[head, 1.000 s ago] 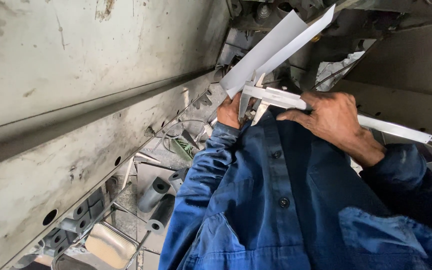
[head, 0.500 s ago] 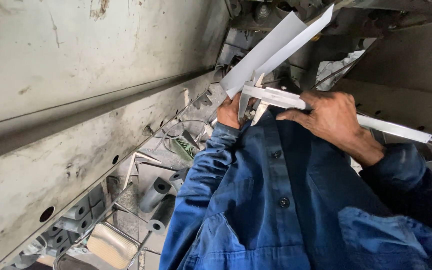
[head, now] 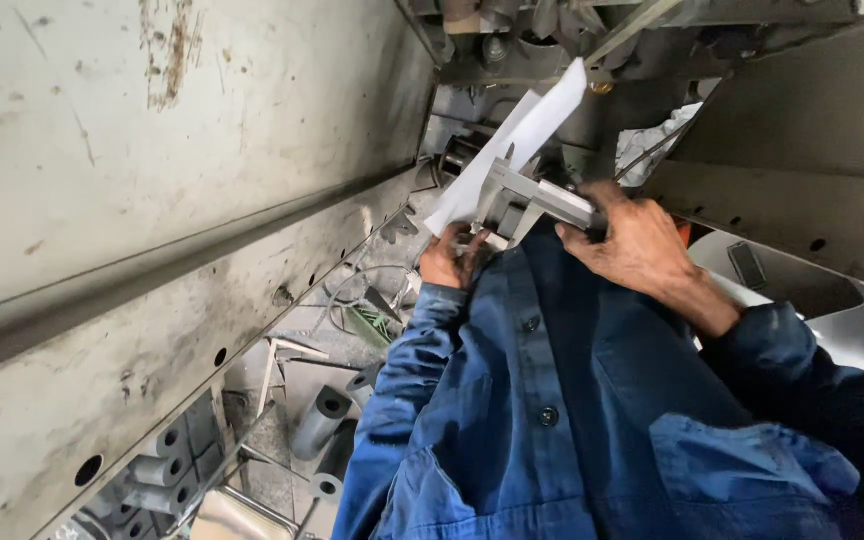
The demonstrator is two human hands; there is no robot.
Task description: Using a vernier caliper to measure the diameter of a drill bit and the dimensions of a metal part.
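Steel vernier caliper (head: 532,195) sits at the middle of the scene, just above the collar of the blue work shirt (head: 552,400), its head against a folded white paper sheet (head: 512,150). Right hand (head: 637,245) has its fingers clenched around the caliper beam. Left hand (head: 450,260) is closed below the caliper head; what its fingers grasp is hidden. Grey metal wall (head: 152,200) runs along the left, with grey cylinders (head: 317,420) lying near below.

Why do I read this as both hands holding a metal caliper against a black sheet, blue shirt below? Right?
Not quite: the sheet is white, not black. The head view shows it. The rest holds: the right hand and left hand hold the metal caliper against it, with the blue shirt below.
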